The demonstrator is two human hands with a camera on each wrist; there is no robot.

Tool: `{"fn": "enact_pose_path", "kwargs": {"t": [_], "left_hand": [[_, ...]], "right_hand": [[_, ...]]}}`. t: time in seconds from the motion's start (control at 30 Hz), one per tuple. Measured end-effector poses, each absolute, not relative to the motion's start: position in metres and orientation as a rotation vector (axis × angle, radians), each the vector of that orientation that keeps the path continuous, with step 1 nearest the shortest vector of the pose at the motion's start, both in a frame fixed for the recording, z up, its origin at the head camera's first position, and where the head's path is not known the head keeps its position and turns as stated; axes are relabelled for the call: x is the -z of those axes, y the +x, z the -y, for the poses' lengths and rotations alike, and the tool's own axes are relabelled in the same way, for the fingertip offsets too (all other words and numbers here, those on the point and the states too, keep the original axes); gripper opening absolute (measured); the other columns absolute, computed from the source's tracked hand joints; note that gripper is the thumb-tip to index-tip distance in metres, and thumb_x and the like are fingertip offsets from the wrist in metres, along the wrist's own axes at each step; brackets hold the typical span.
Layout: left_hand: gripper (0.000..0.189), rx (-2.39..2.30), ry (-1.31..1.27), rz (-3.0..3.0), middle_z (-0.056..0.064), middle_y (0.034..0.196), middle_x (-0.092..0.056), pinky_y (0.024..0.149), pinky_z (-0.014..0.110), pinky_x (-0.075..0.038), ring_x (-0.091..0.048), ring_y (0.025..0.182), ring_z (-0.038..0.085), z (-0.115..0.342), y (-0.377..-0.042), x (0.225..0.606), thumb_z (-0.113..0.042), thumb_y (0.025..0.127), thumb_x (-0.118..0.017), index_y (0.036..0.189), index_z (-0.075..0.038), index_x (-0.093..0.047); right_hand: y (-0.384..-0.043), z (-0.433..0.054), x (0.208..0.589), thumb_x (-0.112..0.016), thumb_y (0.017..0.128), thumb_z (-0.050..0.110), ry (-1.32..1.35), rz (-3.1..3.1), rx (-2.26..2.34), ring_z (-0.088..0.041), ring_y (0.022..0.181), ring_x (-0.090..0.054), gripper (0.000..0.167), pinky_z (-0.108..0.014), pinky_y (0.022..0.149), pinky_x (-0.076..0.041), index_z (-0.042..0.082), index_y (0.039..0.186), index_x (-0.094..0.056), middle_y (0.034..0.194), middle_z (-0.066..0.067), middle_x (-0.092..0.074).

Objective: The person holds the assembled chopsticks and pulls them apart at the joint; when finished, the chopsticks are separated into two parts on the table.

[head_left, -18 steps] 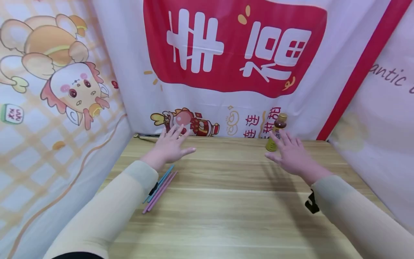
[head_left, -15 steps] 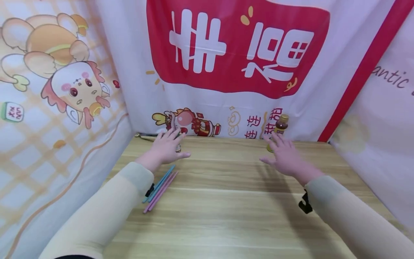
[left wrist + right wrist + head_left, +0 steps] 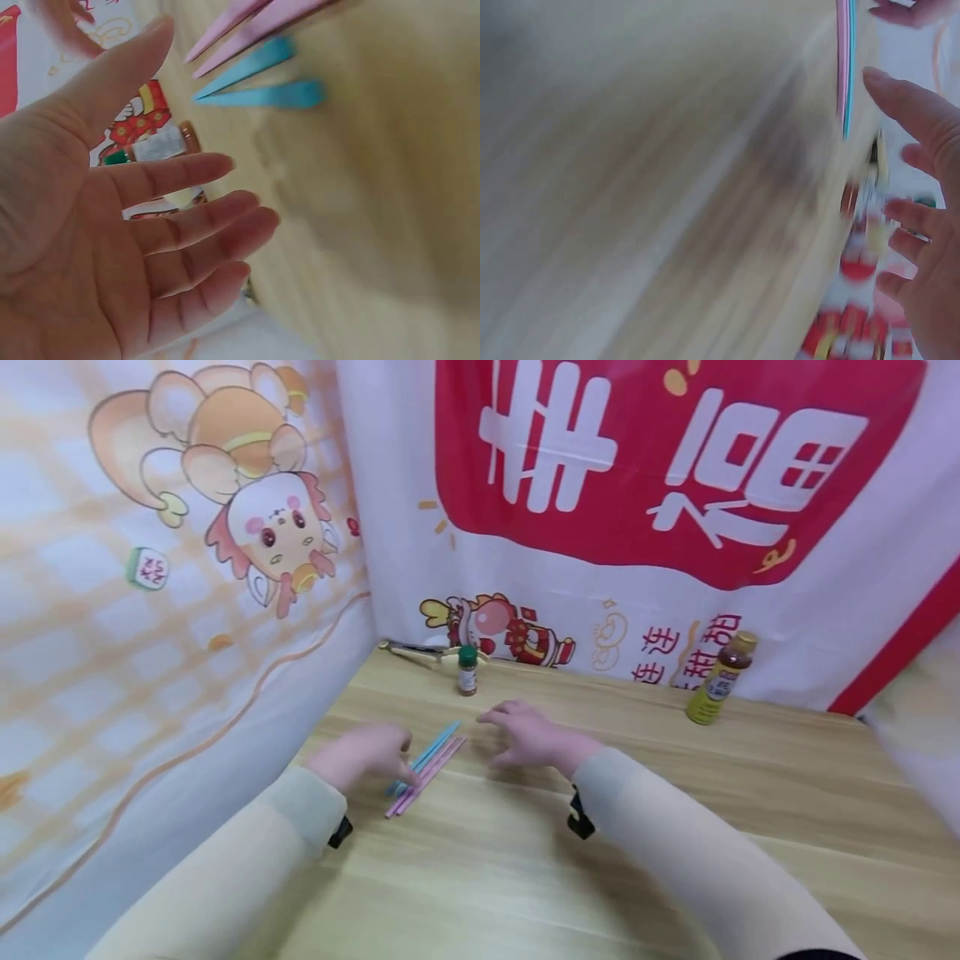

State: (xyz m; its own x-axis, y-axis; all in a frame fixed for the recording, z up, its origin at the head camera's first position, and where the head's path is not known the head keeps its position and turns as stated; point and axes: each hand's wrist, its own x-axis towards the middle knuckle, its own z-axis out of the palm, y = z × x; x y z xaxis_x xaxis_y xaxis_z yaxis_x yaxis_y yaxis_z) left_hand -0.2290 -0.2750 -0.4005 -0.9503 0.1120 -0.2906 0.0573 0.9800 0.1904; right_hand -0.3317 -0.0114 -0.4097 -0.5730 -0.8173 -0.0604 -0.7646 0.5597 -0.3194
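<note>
Two blue chopsticks (image 3: 433, 749) and two pink chopsticks (image 3: 442, 763) lie side by side on the wooden table. My left hand (image 3: 363, 753) hovers at their left, its thumb tip overlapping them in the head view. The left wrist view shows that hand (image 3: 127, 217) with relaxed fingers, holding nothing, apart from the blue chopsticks (image 3: 281, 95). My right hand (image 3: 536, 737) hangs over the table just right of the chopsticks, fingers loosely bent. Nothing is in its grasp in the right wrist view, where pink and blue chopsticks (image 3: 843, 67) show beyond the thumb.
Behind the chopsticks stands a small green-capped jar (image 3: 467, 675). A taller bottle with a yellow label (image 3: 716, 685) is at the back right. Long thin utensils (image 3: 414, 652) lie in the back left corner. Printed cloth (image 3: 600, 543) hangs along the table's back and sides.
The head view has turned toward the left. My right hand has travelled from near the tall bottle to beside the chopsticks. My left hand has drawn back and lowered, uncovering the small jar.
</note>
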Motion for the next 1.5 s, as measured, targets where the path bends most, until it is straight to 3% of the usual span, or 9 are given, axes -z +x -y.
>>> {"fn": "enact_pose_path", "kwargs": {"t": [0.1,0.27,0.5,0.6,0.7,0.93,1.17,1.3,1.5], "left_hand": [[0.058,-0.330,0.099,-2.790,0.000,0.087,-0.061,0.072,0.041,-0.049,-0.058,0.079,0.021,0.269,-0.224,0.407,-0.052,0.068,-0.086,0.100,-0.009,-0.061],[0.055,-0.382,0.080,-2.803,-0.002,0.083,-0.059,0.066,0.037,-0.046,-0.056,0.073,0.018,0.262,-0.222,0.416,-0.046,0.066,-0.090,0.097,-0.012,-0.059],[0.032,-0.513,0.089,-2.794,-0.001,0.078,-0.060,0.063,0.033,-0.045,-0.056,0.069,0.017,0.271,-0.232,0.425,-0.020,0.074,-0.085,0.091,-0.010,-0.060],[0.025,-0.647,0.104,-2.752,0.002,0.073,-0.061,0.056,0.032,-0.047,-0.058,0.062,0.018,0.262,-0.248,0.428,-0.008,0.075,-0.080,0.089,-0.007,-0.060],[0.021,-0.678,0.136,-2.742,0.003,0.071,-0.061,0.053,0.031,-0.046,-0.058,0.059,0.018,0.249,-0.265,0.429,-0.005,0.075,-0.078,0.087,-0.007,-0.061],[0.017,-0.617,0.216,-2.766,0.001,0.077,-0.062,0.066,0.036,-0.045,-0.057,0.071,0.020,0.207,-0.302,0.426,-0.014,0.080,-0.078,0.086,-0.012,-0.063],[0.017,-0.651,0.278,-2.718,0.003,0.075,-0.064,0.057,0.034,-0.050,-0.061,0.061,0.019,0.142,-0.343,0.434,-0.018,0.083,-0.078,0.086,-0.013,-0.062],[0.017,-0.661,0.262,-2.728,0.004,0.074,-0.064,0.052,0.032,-0.050,-0.062,0.055,0.020,0.103,-0.359,0.435,-0.017,0.084,-0.077,0.087,-0.012,-0.060],[0.016,-0.819,0.349,-2.725,0.008,0.061,-0.068,0.066,0.027,-0.049,-0.066,0.051,0.022,0.055,-0.374,0.441,-0.013,0.090,-0.065,0.076,-0.005,-0.068]], "right_hand": [[-0.331,0.039,0.414,-0.082,0.080,0.028,-1.337,-2.518,0.405,-0.028,0.136,-0.035,0.073,-0.049,0.109,-0.029,0.023,0.145,-0.048,0.148,-0.007,-0.042],[-0.331,0.073,0.429,-0.082,0.077,0.017,-1.412,-2.448,0.392,-0.023,0.122,-0.045,0.069,-0.041,0.102,-0.038,0.024,0.140,-0.054,0.137,-0.006,-0.048],[-0.328,0.101,0.433,-0.079,0.077,0.012,-1.564,-2.437,0.318,-0.016,0.091,-0.049,0.034,-0.030,0.082,-0.042,0.013,0.109,-0.067,0.104,-0.005,-0.060],[-0.337,0.087,0.434,-0.079,0.079,0.011,-1.488,-2.437,0.371,-0.015,0.088,-0.052,0.030,-0.031,0.080,-0.043,0.012,0.106,-0.067,0.100,-0.003,-0.061],[-0.347,0.066,0.436,-0.078,0.080,0.009,-1.359,-2.427,0.452,-0.016,0.085,-0.056,0.027,-0.032,0.080,-0.046,0.011,0.105,-0.067,0.098,-0.003,-0.064],[-0.377,0.002,0.442,-0.079,0.080,0.011,-1.126,-2.540,0.487,-0.016,0.084,-0.057,0.024,-0.035,0.080,-0.047,0.016,0.100,-0.067,0.093,0.001,-0.064],[-0.403,-0.064,0.448,-0.076,0.081,0.004,-0.938,-2.751,0.554,-0.022,0.087,-0.057,0.021,-0.040,0.081,-0.048,0.011,0.099,-0.067,0.096,-0.006,-0.062],[-0.412,-0.089,0.454,-0.076,0.084,0.011,-0.745,-2.892,0.670,-0.022,0.076,-0.056,0.016,-0.038,0.071,-0.048,0.006,0.090,-0.062,0.084,-0.006,-0.060],[-0.418,-0.106,0.457,-0.061,0.094,0.013,-0.460,-2.814,0.905,-0.018,0.060,-0.048,0.025,-0.031,0.058,-0.040,0.005,0.071,-0.057,0.065,-0.002,-0.054]]}}
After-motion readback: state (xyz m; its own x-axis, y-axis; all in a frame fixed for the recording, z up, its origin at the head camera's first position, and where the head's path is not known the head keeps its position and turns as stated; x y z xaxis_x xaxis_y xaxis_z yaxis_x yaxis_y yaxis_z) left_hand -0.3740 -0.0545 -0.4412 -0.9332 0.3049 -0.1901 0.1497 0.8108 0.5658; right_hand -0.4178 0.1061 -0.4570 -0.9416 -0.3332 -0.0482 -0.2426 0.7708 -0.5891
